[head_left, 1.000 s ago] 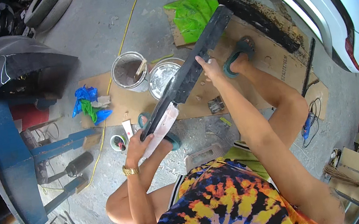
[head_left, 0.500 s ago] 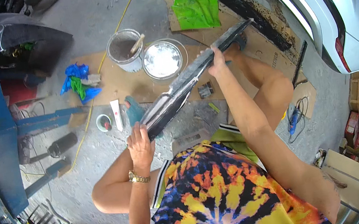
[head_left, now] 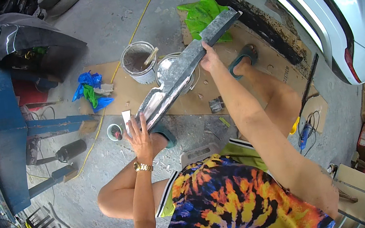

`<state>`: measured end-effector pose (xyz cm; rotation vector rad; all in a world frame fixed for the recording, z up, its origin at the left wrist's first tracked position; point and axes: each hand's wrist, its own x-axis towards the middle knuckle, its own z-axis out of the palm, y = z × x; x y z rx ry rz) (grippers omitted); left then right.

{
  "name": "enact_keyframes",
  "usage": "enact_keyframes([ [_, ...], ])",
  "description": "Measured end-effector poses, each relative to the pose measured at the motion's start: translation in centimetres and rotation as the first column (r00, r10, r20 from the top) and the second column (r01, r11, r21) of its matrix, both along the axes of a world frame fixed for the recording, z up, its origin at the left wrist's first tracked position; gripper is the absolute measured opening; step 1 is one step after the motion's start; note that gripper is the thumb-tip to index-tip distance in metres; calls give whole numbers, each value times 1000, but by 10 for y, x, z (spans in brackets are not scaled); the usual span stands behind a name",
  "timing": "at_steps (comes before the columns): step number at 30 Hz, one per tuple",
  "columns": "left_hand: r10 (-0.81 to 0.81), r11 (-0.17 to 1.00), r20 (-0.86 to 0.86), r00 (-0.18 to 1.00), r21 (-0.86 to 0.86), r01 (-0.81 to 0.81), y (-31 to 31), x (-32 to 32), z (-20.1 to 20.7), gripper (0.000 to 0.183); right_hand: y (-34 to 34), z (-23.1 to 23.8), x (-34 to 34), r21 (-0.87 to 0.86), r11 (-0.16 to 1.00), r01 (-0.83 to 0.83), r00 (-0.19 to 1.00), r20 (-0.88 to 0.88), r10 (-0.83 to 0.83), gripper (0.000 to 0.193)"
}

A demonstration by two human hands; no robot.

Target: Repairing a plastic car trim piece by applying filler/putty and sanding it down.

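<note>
1. The left hand (head_left: 138,138) is closed on the near, lower end of a long grey trim panel (head_left: 181,70); the fingers (head_left: 132,126) are spread slightly and pressed against its underside edge, with a small white slip seen just beside them.
2. The right hand (head_left: 209,59) is wrapped around the panel further up, toward its far end; the fingers are curled over the far edge and mostly hidden, the thumb side being turned toward the camera.
3. The panel is held off the floor, slanting from the left fingers up and away past the right fingers. Its surface is dull grey with a glossy, reflective patch near the left fingers; the far end is flat and squared.
4. Beyond the left fingers and under the panel, an open paint can (head_left: 176,71) is partly covered; a bucket (head_left: 139,62) with a stick is seen just beside it.
5. A green cloth (head_left: 199,15) lies on cardboard (head_left: 127,93) past the right fingers.
6. A small tin (head_left: 115,132) sits close to the left fingers, on their outer side.
</note>
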<state>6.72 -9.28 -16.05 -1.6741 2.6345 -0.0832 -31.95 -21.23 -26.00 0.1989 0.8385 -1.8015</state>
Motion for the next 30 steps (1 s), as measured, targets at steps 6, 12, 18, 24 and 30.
enact_keyframes([
  [6,-12,987,33,999,160,6,-14,-16,-11,98,0,-52,-50,169,983,-74,997,0,75,37],
  [12,196,963,-241,951,231,-140,-17,8,17,100,-2,-49,-56,168,986,0,995,-95,16,35],
  [18,757,654,-628,183,732,-192,-9,58,-39,82,-3,-37,-55,247,969,-5,994,-106,32,31],
  [24,919,390,-351,-178,871,298,-17,40,2,76,-27,-32,-53,246,969,-39,995,-84,62,32],
  [30,865,466,-391,-314,858,215,-29,50,-24,45,-43,-35,-48,279,956,-92,987,-104,125,33],
])
